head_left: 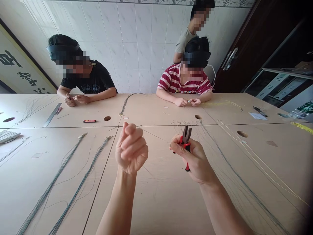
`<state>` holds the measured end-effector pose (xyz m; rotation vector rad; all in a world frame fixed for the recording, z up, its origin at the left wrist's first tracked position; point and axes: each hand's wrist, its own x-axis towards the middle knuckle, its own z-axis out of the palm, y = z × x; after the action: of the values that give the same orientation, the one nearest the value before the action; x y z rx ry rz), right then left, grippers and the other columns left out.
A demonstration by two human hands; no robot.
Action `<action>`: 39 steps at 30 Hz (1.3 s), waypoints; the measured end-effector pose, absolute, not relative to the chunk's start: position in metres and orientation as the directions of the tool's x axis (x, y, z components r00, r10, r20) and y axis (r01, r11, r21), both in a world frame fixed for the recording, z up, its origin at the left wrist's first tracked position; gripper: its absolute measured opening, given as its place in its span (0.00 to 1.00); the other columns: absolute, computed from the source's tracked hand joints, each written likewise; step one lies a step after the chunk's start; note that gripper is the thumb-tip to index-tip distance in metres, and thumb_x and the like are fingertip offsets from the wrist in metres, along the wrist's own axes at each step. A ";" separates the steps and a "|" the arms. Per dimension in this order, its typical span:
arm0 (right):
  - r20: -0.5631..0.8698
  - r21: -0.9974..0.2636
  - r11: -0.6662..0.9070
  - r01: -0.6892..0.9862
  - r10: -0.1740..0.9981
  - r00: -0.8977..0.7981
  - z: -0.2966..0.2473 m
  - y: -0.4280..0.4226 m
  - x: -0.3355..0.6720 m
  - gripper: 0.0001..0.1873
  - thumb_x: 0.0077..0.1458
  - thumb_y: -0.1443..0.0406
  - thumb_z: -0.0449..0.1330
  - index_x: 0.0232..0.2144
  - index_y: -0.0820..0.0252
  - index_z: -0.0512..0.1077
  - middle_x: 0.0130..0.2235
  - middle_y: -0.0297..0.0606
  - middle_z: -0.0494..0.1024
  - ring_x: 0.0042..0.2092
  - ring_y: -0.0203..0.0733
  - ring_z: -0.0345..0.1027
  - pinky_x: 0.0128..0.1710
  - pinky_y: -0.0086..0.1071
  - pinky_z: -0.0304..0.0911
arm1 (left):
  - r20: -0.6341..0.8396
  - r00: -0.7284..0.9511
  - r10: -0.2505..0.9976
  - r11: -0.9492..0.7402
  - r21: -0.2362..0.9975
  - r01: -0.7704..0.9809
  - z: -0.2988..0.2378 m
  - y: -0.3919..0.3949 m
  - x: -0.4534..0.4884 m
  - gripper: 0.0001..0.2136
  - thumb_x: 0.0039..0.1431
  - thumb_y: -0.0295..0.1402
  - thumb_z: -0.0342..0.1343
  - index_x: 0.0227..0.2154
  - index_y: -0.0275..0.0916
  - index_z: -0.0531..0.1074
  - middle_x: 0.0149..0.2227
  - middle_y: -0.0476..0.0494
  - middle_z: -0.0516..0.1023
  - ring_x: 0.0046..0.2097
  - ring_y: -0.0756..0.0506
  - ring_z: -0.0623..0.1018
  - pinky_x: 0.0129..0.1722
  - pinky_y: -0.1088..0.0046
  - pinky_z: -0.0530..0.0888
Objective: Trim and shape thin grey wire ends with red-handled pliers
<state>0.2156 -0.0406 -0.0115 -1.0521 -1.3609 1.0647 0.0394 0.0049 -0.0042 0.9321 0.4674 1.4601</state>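
My right hand [197, 160] is wrapped round small pliers [187, 145] with red and black handles, their dark jaws pointing up and slightly parted. To its left, my left hand [131, 148] is raised above the table with its fingers curled in. Whatever those fingers hold, if anything, is hidden. A thin dark strand [156, 136] shows between the two hands and reaches the fingers of the right one; I cannot tell where its left end goes. Right of the pliers, a loose spread of fine grey wires [227, 163] lies on the table [156, 205].
Two bundles of grey-green wires [66, 160] [90, 169] lie at left. Pale yellow wires [259, 160] run along the right. Farther off are a red and black case [89, 121], a steel ruler [52, 115], a pen [260, 111] and table holes [242, 134]. Two people sit opposite; another stands behind.
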 end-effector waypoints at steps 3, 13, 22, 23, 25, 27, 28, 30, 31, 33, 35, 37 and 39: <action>0.220 -0.973 0.224 0.048 0.972 -0.075 -0.011 -0.041 0.213 0.15 0.58 0.56 0.58 0.24 0.57 0.65 0.27 0.32 0.62 0.30 0.36 0.53 0.29 0.33 0.50 | 0.299 -0.066 0.952 -0.281 0.767 -0.576 0.005 0.005 0.044 0.16 0.68 0.43 0.43 0.33 0.49 0.75 0.29 0.50 0.77 0.34 0.50 0.79 0.33 0.74 0.77; 0.210 -0.975 0.214 0.063 0.975 -0.067 -0.008 -0.041 0.210 0.15 0.59 0.58 0.58 0.24 0.58 0.64 0.26 0.30 0.59 0.29 0.34 0.50 0.28 0.31 0.48 | 0.526 0.188 0.830 -0.524 0.849 -0.064 -0.002 -0.003 0.051 0.18 0.69 0.39 0.44 0.33 0.40 0.78 0.36 0.44 0.80 0.39 0.47 0.75 0.42 0.70 0.70; 0.231 -0.968 0.237 0.080 0.970 -0.076 -0.008 -0.039 0.211 0.15 0.60 0.58 0.57 0.23 0.58 0.65 0.25 0.29 0.58 0.28 0.33 0.49 0.28 0.31 0.48 | 0.291 0.366 0.884 -0.322 0.946 0.026 -0.006 0.001 0.049 0.14 0.66 0.35 0.46 0.27 0.37 0.71 0.19 0.54 0.62 0.24 0.54 0.62 0.24 0.76 0.60; 0.229 -0.969 0.234 0.078 0.971 -0.076 -0.008 -0.039 0.211 0.15 0.60 0.58 0.57 0.23 0.58 0.64 0.25 0.29 0.58 0.28 0.33 0.49 0.28 0.30 0.48 | 0.283 0.371 0.884 -0.319 0.947 0.038 -0.006 0.001 0.048 0.12 0.63 0.32 0.48 0.26 0.37 0.71 0.19 0.54 0.62 0.23 0.54 0.61 0.23 0.77 0.59; 0.227 -0.970 0.232 0.076 0.971 -0.075 -0.009 -0.039 0.211 0.15 0.60 0.58 0.57 0.24 0.58 0.65 0.25 0.29 0.58 0.27 0.32 0.49 0.27 0.30 0.48 | 0.269 0.394 0.879 -0.320 0.945 0.068 -0.005 0.001 0.046 0.07 0.57 0.27 0.51 0.25 0.36 0.71 0.18 0.55 0.61 0.22 0.55 0.59 0.21 0.78 0.57; 0.227 -0.970 0.232 0.075 0.971 -0.077 -0.010 -0.039 0.212 0.15 0.60 0.58 0.57 0.24 0.58 0.65 0.25 0.29 0.59 0.27 0.31 0.49 0.26 0.30 0.48 | 0.257 0.424 0.868 -0.325 0.941 0.095 -0.003 0.001 0.045 0.05 0.53 0.24 0.52 0.25 0.36 0.71 0.19 0.55 0.63 0.21 0.56 0.58 0.20 0.80 0.55; 0.226 -0.970 0.232 0.076 0.971 -0.077 -0.010 -0.039 0.212 0.15 0.60 0.58 0.57 0.25 0.58 0.65 0.25 0.29 0.60 0.27 0.31 0.49 0.26 0.30 0.48 | 0.253 0.435 0.864 -0.328 0.939 0.106 -0.003 0.001 0.044 0.05 0.52 0.24 0.53 0.25 0.35 0.72 0.20 0.55 0.64 0.22 0.56 0.58 0.19 0.80 0.55; 0.223 -0.970 0.229 0.081 0.972 -0.079 -0.010 -0.039 0.212 0.15 0.60 0.58 0.57 0.25 0.58 0.65 0.25 0.29 0.60 0.26 0.31 0.49 0.25 0.29 0.48 | 0.248 0.437 0.865 -0.331 0.935 0.124 -0.002 0.001 0.044 0.05 0.52 0.25 0.53 0.25 0.35 0.72 0.20 0.54 0.64 0.22 0.56 0.58 0.19 0.80 0.55; 0.223 -0.970 0.230 0.085 0.972 -0.077 -0.011 -0.039 0.212 0.15 0.60 0.58 0.57 0.25 0.58 0.65 0.25 0.29 0.60 0.26 0.31 0.48 0.24 0.29 0.48 | 0.244 0.432 0.868 -0.328 0.936 0.129 -0.002 0.002 0.044 0.05 0.52 0.26 0.53 0.25 0.35 0.72 0.20 0.54 0.64 0.22 0.56 0.58 0.19 0.80 0.55; 0.227 -0.967 0.233 0.100 0.971 -0.072 -0.011 -0.039 0.211 0.15 0.60 0.58 0.57 0.25 0.58 0.65 0.25 0.29 0.59 0.26 0.31 0.48 0.24 0.29 0.47 | 0.233 0.424 0.875 -0.313 0.941 0.128 -0.002 0.002 0.044 0.05 0.53 0.27 0.53 0.25 0.35 0.72 0.19 0.54 0.64 0.22 0.56 0.57 0.19 0.80 0.55; 0.224 -0.966 0.231 0.115 0.972 -0.070 -0.011 -0.039 0.211 0.14 0.60 0.58 0.57 0.25 0.58 0.65 0.25 0.29 0.59 0.26 0.31 0.48 0.23 0.28 0.47 | 0.225 0.424 0.878 -0.302 0.945 0.124 -0.002 0.003 0.044 0.05 0.53 0.27 0.54 0.24 0.35 0.72 0.19 0.54 0.63 0.22 0.56 0.57 0.19 0.80 0.55; 0.217 -0.967 0.224 0.123 0.974 -0.073 -0.011 -0.039 0.210 0.14 0.60 0.58 0.57 0.25 0.58 0.65 0.25 0.28 0.59 0.25 0.31 0.48 0.23 0.28 0.47 | 0.218 0.428 0.877 -0.296 0.947 0.122 -0.003 0.003 0.043 0.05 0.53 0.27 0.55 0.24 0.35 0.72 0.18 0.55 0.61 0.21 0.56 0.55 0.19 0.80 0.53; 0.208 -0.968 0.217 0.125 0.975 -0.079 -0.010 -0.040 0.210 0.14 0.60 0.58 0.57 0.25 0.58 0.65 0.25 0.28 0.59 0.26 0.31 0.48 0.24 0.29 0.48 | 0.213 0.433 0.876 -0.287 0.951 0.113 -0.003 0.004 0.043 0.05 0.53 0.28 0.56 0.24 0.35 0.71 0.18 0.56 0.58 0.21 0.56 0.53 0.18 0.79 0.52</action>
<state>0.2098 -0.0396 -0.0099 -1.1099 -1.4484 1.0285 0.0428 0.0036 -0.0034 1.7001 0.8651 0.9685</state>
